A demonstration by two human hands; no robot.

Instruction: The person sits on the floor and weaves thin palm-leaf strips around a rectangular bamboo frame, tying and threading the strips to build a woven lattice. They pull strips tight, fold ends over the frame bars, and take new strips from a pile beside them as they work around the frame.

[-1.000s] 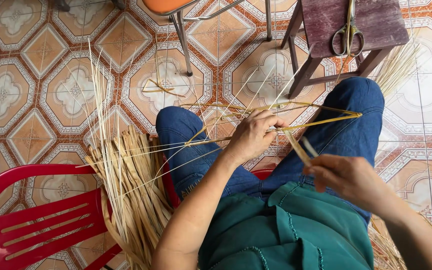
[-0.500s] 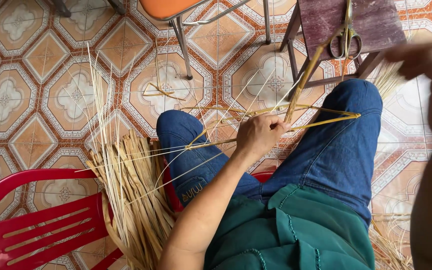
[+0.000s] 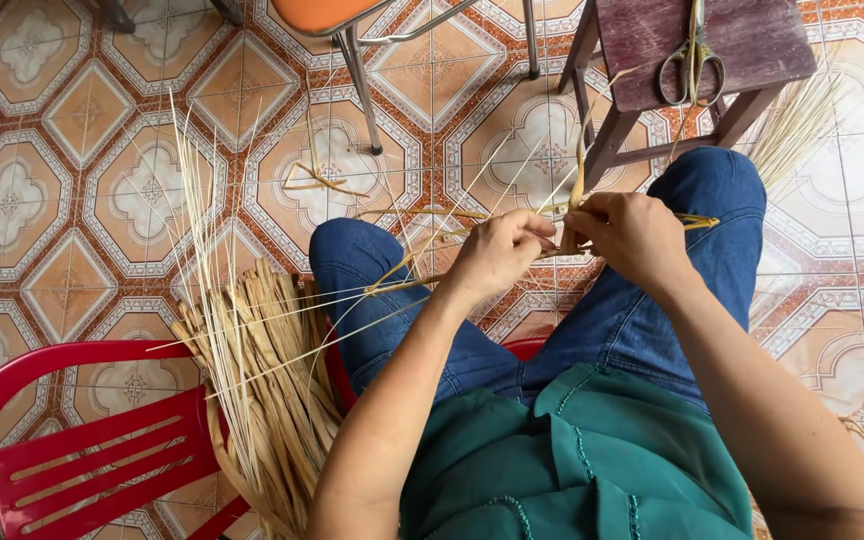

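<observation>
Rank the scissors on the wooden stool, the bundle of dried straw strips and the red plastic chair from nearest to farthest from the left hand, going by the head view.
1. Bundle of pale dried straw strips: on the floor, below and left of the left hand.
2. Metal scissors: on the dark wooden stool, upper right.
3. Red plastic chair: bottom left corner.

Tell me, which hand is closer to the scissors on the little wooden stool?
The right hand. It sits just below the stool where the scissors lie. The left hand is farther off to the left, over the other knee.
</observation>
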